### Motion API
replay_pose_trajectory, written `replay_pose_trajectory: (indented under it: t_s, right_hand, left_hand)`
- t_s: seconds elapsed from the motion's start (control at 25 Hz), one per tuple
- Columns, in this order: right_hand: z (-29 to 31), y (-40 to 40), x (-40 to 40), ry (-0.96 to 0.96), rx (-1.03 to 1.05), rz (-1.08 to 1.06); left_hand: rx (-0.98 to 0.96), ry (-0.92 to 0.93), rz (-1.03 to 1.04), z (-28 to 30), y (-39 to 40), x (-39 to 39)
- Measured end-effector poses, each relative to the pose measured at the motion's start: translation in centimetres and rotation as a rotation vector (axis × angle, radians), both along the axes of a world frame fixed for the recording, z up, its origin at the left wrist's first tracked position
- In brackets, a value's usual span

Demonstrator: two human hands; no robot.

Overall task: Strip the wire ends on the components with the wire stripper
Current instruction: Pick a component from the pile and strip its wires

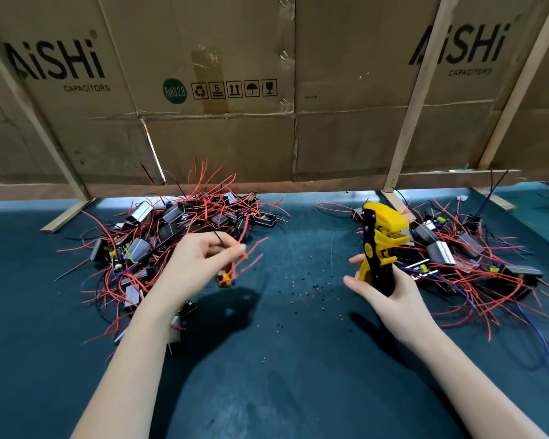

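The left hand (200, 258) is lifted above the dark green worktop (267, 359), fingers curled around a small component (226, 279) that hangs beneath it, its red wires (248, 259) pinched at the fingertips; the component itself looks orange and yellow, though blur hides its detail. The right hand (385, 288) is closed around the handles of a yellow and black wire stripper (379, 236), held upright with its jaws parted. A heap of components (184, 229) lies behind the left hand, a second heap (466, 258) just right of the stripper. Tiny insulation bits (311, 289) dot the worktop between the hands. A cardboard wall (267, 90) stands behind.
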State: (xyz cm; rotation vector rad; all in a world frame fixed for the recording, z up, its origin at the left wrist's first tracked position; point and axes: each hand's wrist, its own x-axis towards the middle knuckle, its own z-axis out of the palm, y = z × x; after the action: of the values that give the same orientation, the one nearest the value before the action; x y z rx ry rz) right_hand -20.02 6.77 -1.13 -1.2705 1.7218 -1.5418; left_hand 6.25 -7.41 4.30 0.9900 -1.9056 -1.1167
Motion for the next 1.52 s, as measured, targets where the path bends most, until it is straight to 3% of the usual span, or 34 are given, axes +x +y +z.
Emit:
replay_pose_trajectory:
  t_s: [0.12, 0.28, 0.48, 0.84, 1.0, 1.2, 1.52]
  right_hand:
    - [0.1, 0.1, 0.1, 0.091, 0.024, 0.033]
    - [0.0, 0.3, -0.2, 0.415, 0.001, -0.082]
    - [0.1, 0.1, -0.7, 0.731, 0.012, -0.284]
    - [-0.1, -0.1, -1.1, 0.785, 0.05, -0.467]
    - [-0.2, -0.1, -1.4, 0.907, 0.074, -0.559]
    - [-0.4, -0.1, -0.7, 1.085, 0.085, -0.53]
    - [-0.1, -0.1, -0.1, 1.077, 0.031, -0.509]
  left_hand:
    - [0.0, 0.016, -0.232, -0.3, 1.2, -1.5]
    - [-0.064, 0.027, -0.33, -0.9, 2.3, -3.1]
    - [0.144, 0.125, -0.431, -1.7, 3.8, -5.1]
    - [0.136, 0.054, -0.492, -2.6, 4.4, -5.6]
    - [0.16, 0.131, -0.492, -2.4, 4.7, -5.7]
    - [0.159, 0.123, -0.413, -2.6, 5.2, -6.1]
    - [0.219, 0.091, -0.276, -2.8, 5.7, -6.6]
